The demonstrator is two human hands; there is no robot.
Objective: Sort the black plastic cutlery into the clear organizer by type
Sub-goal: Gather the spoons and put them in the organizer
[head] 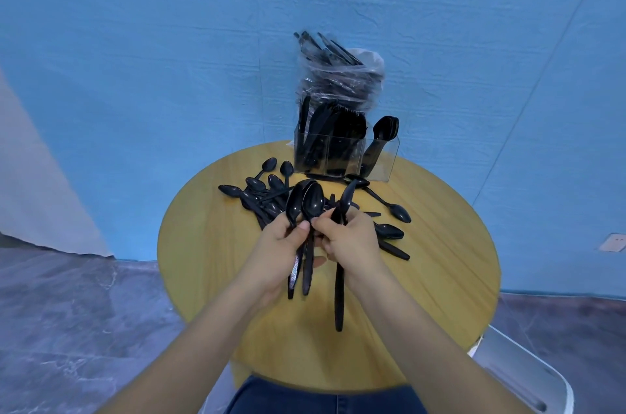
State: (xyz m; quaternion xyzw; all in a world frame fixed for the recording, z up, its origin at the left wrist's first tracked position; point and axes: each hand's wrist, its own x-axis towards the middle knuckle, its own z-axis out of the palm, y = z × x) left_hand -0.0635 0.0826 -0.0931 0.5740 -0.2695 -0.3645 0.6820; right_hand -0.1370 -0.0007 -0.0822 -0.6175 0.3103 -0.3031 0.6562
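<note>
Two hands meet over the middle of the round table (pixel 210 264), both holding spoons. Left hand (pixel 281 244) has its fingers curled round a small bunch of spoons (pixel 306 202), bowls up and handles hanging down toward the near edge. Right hand (pixel 352 237) grips one more spoon (pixel 340 264) by its neck, its long handle pointing down, and its fingertips also touch the left hand's bunch.

More spoons lie loose in a pile (pixel 261 193) just beyond the hands, and a few (pixel 393 227) are scattered to the right. At the far edge stands the organizer (pixel 382 159): its left and middle compartments are packed with dark cutlery whose type I cannot tell apart here, and the right one holds upright spoons. Behind it a plastic bag (pixel 338 75) holds more cutlery.

My guess is that the spoons are being gathered into one bunch for the right compartment. The risks are plain enough. The handles hang unevenly, so one could slip out of a loose grip as the single spoon is passed across. A splayed bunch may catch the organizer's rim or divider and tip the light box, or spill into the middle compartment. A reaching forearm could also sweep loose spoons off the table.
</note>
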